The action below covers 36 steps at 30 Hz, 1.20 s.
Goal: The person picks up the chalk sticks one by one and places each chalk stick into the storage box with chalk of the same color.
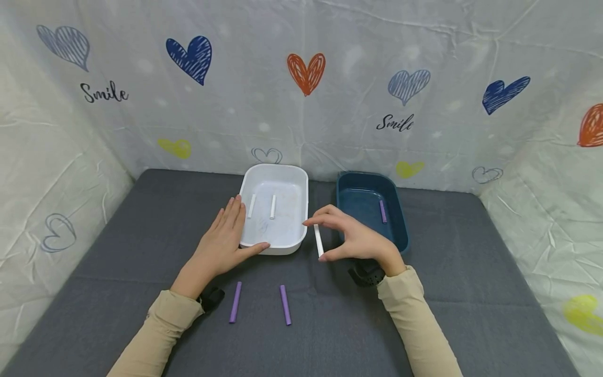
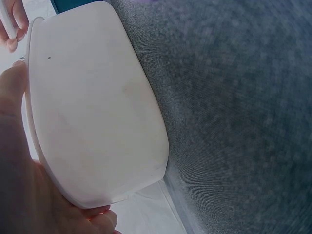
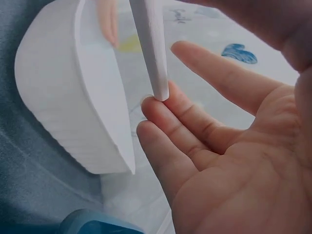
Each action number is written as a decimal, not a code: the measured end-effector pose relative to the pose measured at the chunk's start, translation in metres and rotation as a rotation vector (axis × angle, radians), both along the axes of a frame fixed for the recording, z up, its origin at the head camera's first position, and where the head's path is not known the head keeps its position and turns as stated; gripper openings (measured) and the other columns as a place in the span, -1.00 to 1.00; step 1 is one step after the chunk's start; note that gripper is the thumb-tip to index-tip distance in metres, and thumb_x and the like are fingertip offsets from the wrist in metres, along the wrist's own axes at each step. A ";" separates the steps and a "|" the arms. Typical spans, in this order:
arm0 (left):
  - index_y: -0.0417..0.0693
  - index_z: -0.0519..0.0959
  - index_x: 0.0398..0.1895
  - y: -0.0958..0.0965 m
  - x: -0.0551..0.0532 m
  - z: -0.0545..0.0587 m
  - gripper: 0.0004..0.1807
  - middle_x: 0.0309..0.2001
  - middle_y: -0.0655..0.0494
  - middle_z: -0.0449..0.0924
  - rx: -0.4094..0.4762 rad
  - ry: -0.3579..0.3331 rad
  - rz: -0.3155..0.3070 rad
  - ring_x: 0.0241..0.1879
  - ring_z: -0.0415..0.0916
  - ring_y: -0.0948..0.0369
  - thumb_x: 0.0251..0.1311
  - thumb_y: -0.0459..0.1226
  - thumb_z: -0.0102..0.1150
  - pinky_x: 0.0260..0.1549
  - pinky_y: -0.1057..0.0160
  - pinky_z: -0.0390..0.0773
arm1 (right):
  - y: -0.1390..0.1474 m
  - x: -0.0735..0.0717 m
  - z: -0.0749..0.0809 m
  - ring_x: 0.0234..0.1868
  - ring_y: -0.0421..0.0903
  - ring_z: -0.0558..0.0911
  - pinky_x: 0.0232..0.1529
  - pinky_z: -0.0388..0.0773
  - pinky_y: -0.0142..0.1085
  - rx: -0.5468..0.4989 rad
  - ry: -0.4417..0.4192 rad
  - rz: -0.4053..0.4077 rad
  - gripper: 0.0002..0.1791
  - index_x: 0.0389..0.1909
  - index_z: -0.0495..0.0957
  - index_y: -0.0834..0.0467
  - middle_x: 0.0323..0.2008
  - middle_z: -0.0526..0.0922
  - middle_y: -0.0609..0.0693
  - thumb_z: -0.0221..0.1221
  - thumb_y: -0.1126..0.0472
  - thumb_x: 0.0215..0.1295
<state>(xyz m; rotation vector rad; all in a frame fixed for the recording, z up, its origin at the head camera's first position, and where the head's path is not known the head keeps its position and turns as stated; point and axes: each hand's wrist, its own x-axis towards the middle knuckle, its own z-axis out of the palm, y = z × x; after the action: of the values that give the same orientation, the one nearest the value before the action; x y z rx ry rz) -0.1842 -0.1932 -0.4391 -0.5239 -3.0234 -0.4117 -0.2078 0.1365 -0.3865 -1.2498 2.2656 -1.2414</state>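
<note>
My right hand (image 1: 355,235) pinches a white chalk stick (image 1: 319,241) lengthwise, thumb at its near end and fingertips at its far end. It holds the stick in the gap between the white tub (image 1: 274,242) and the dark blue tub (image 1: 400,220). In the right wrist view, the chalk (image 3: 152,48) meets the fingertips at its narrow end. With straight fingers spread, my left hand (image 1: 223,243) rests against the white tub's left side, its thumb along the near rim. Inside the white tub lie two white chalk sticks (image 1: 272,207). A purple chalk stick (image 1: 383,211) lies in the blue tub.
Two purple chalk sticks, a left one (image 1: 235,302) and a right one (image 1: 285,305), lie on the grey cloth-covered table (image 1: 325,340) in front of the white tub. Behind the tubs hangs a white curtain (image 1: 254,63) printed with hearts.
</note>
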 end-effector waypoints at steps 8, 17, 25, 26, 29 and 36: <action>-0.44 -0.18 0.53 -0.001 0.000 -0.001 0.28 0.57 -0.24 -0.39 0.014 0.016 -0.005 0.55 -0.39 -0.09 0.18 0.42 0.01 0.48 -0.09 -0.18 | -0.007 -0.008 0.000 0.28 -0.04 0.38 0.38 0.29 -0.07 -0.017 -0.023 -0.027 -0.23 0.36 0.42 0.11 0.23 0.38 0.00 0.46 0.26 0.08; -0.43 -0.19 0.53 -0.001 -0.001 -0.003 0.29 0.57 -0.25 -0.39 0.011 0.017 -0.005 0.55 -0.41 -0.07 0.17 0.43 -0.01 0.48 -0.09 -0.19 | -0.014 -0.016 0.005 0.29 -0.11 0.39 0.37 0.31 -0.15 0.003 0.004 -0.077 -0.20 0.37 0.41 0.15 0.24 0.40 -0.01 0.48 0.24 0.07; -0.43 -0.19 0.53 0.000 -0.002 -0.004 0.30 0.57 -0.25 -0.39 0.006 0.012 -0.004 0.55 -0.42 -0.07 0.17 0.44 -0.03 0.48 -0.10 -0.19 | -0.022 -0.022 0.011 0.28 -0.05 0.41 0.34 0.36 -0.12 0.062 0.052 -0.140 -0.22 0.35 0.41 0.22 0.26 0.42 0.05 0.47 0.23 0.08; -0.43 -0.20 0.53 0.000 -0.002 -0.004 0.30 0.57 -0.24 -0.39 0.005 0.011 -0.004 0.55 -0.42 -0.07 0.17 0.44 -0.03 0.48 -0.10 -0.19 | -0.023 -0.022 0.012 0.29 -0.04 0.41 0.35 0.34 -0.13 0.061 0.043 -0.147 -0.22 0.35 0.41 0.23 0.27 0.42 0.06 0.47 0.24 0.08; -0.43 -0.19 0.53 0.000 -0.002 -0.004 0.29 0.57 -0.24 -0.40 0.004 0.008 -0.004 0.55 -0.43 -0.07 0.17 0.44 -0.03 0.48 -0.10 -0.20 | -0.026 -0.025 0.013 0.30 -0.02 0.41 0.38 0.31 -0.18 0.051 0.016 -0.170 -0.23 0.35 0.40 0.27 0.27 0.42 0.09 0.46 0.28 0.09; -0.42 -0.20 0.53 -0.001 -0.002 -0.004 0.30 0.57 -0.22 -0.42 -0.001 0.005 -0.001 0.55 -0.42 -0.08 0.17 0.45 -0.03 0.48 -0.10 -0.20 | -0.033 -0.036 0.011 0.30 0.01 0.42 0.35 0.32 -0.28 0.046 0.005 -0.218 -0.23 0.36 0.37 0.31 0.27 0.43 0.16 0.44 0.28 0.12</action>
<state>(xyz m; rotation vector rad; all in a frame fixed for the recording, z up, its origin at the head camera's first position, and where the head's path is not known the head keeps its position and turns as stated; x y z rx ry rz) -0.1860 -0.1941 -0.4436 -0.5260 -3.0193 -0.4078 -0.2436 0.1032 -0.3752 -1.0121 2.4721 -1.2489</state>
